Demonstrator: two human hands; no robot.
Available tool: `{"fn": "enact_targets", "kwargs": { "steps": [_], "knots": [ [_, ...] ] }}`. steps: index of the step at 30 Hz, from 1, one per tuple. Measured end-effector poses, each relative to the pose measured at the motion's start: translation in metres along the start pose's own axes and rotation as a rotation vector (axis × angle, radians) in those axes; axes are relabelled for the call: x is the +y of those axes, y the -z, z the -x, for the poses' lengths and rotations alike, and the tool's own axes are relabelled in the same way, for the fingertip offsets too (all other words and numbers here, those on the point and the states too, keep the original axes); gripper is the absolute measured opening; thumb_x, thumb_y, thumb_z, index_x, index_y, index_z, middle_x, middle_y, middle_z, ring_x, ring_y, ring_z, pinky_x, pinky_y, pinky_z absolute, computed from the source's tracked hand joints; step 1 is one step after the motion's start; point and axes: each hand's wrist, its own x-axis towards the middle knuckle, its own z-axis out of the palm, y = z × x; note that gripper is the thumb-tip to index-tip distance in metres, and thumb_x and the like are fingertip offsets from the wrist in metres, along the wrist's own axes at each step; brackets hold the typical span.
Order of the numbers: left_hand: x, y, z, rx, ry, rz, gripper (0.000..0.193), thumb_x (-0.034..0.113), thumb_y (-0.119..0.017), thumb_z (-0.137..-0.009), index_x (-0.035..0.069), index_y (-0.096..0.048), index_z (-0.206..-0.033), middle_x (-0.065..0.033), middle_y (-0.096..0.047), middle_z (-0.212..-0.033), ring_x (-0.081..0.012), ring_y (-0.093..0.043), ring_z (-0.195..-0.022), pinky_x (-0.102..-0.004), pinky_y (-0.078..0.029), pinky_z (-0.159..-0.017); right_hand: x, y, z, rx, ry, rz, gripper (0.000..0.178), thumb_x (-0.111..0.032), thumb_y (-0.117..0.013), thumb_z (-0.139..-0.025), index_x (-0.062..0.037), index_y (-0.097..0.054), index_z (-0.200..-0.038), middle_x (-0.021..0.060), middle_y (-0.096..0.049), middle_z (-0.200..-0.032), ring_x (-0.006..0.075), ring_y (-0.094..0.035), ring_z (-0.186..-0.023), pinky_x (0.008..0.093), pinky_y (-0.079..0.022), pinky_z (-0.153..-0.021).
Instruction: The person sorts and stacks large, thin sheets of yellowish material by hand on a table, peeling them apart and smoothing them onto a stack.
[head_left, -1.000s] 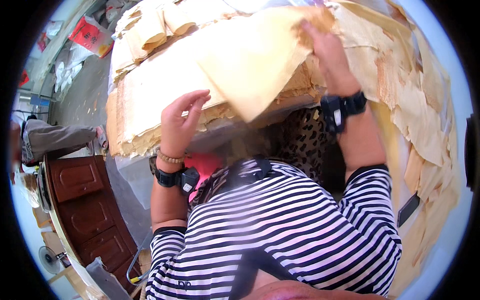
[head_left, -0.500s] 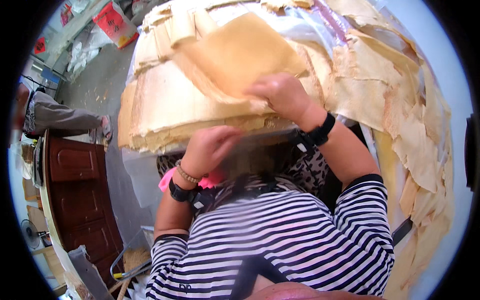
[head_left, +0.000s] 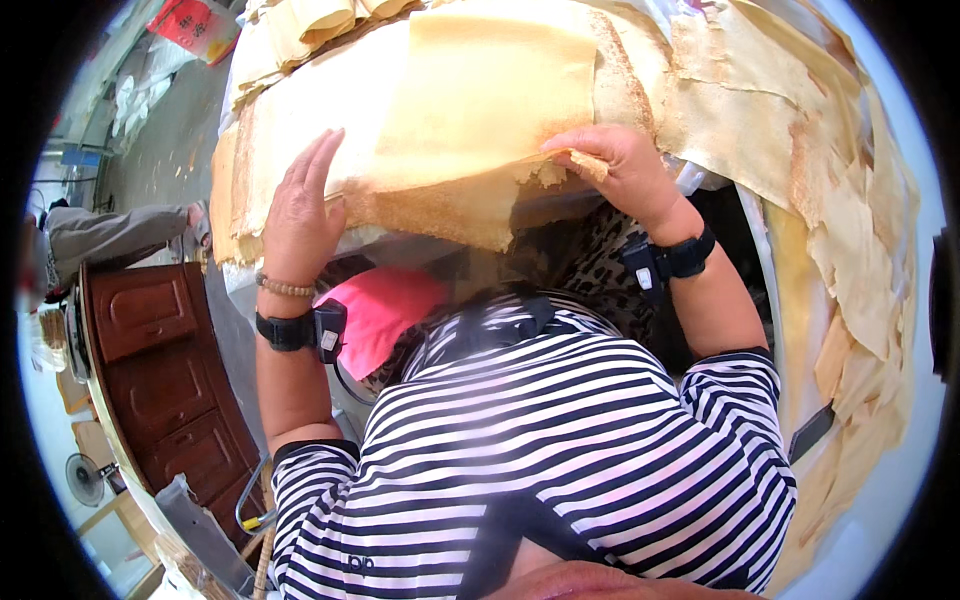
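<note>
A thin yellow-tan sheet (head_left: 490,90), perhaps bean-curd skin, lies over a broad pile of similar pale sheets (head_left: 335,95). Its ragged near edge hangs over the front of the pile. My right hand (head_left: 625,170) pinches that edge at its right corner between thumb and fingers. Toward the left, my left hand (head_left: 305,210) is spread with fingers straight, beside the pile's near edge; it holds nothing. Both wrists wear black straps with small devices, and a beaded bracelet circles the left one.
More torn sheets (head_left: 790,130) cover the right side, with a dark flat phone-like object (head_left: 811,434) among them. Folded sheets (head_left: 300,25) sit at the far left. Left of me stand a brown wooden cabinet (head_left: 150,320), a fan (head_left: 85,478) and another person's grey-trousered leg (head_left: 115,235).
The sheet, raised and tilted before, now lies flatter over the pile, its near edge hanging down. My left hand has moved left and opened. The right hand has shifted slightly right, still gripping the edge.
</note>
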Motion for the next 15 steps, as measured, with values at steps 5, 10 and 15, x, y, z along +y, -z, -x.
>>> {"fn": "enact_targets", "kwargs": {
  "steps": [5, 10, 15],
  "knots": [
    [-0.008, -0.022, 0.044, 0.039, 0.242, 0.05, 0.084, 0.003, -0.075, -0.075, 0.013, -0.039, -0.15, -0.0136, -0.062, -0.113, -0.0305, -0.06, -0.107, -0.0422, -0.051, -0.09, -0.039, -0.038, -0.008, 0.258, -0.117, -0.233, 0.019, -0.019, -0.071, -0.091, -0.0071, -0.076, -0.106, 0.012, -0.075, -0.094, 0.023, -0.071, -0.079, 0.0305, -0.055, -0.07],
    [0.002, -0.028, 0.048, 0.084, 0.253, -0.061, 0.09, 0.006, -0.079, -0.072, 0.016, -0.037, -0.151, -0.0131, -0.059, -0.121, -0.0325, -0.058, -0.111, -0.0425, -0.049, -0.095, -0.034, -0.056, -0.009, 0.245, 0.275, 0.184, 0.02, -0.014, -0.07, -0.083, -0.0169, -0.077, -0.101, 0.0058, -0.074, -0.097, 0.0249, -0.07, -0.085, 0.0349, -0.056, -0.074],
    [0.002, -0.03, 0.04, 0.113, 0.142, -0.098, 0.095, 0.007, -0.083, -0.069, 0.018, -0.038, -0.152, -0.0124, -0.045, -0.149, -0.0325, -0.045, -0.134, -0.0417, -0.041, -0.111, -0.029, -0.041, 0.005, 0.126, 0.237, 0.207, 0.027, -0.006, -0.068, -0.08, -0.0142, -0.076, -0.104, 0.0069, -0.072, -0.107, 0.0279, -0.067, -0.103, 0.0374, -0.054, -0.088]
  ]
}}
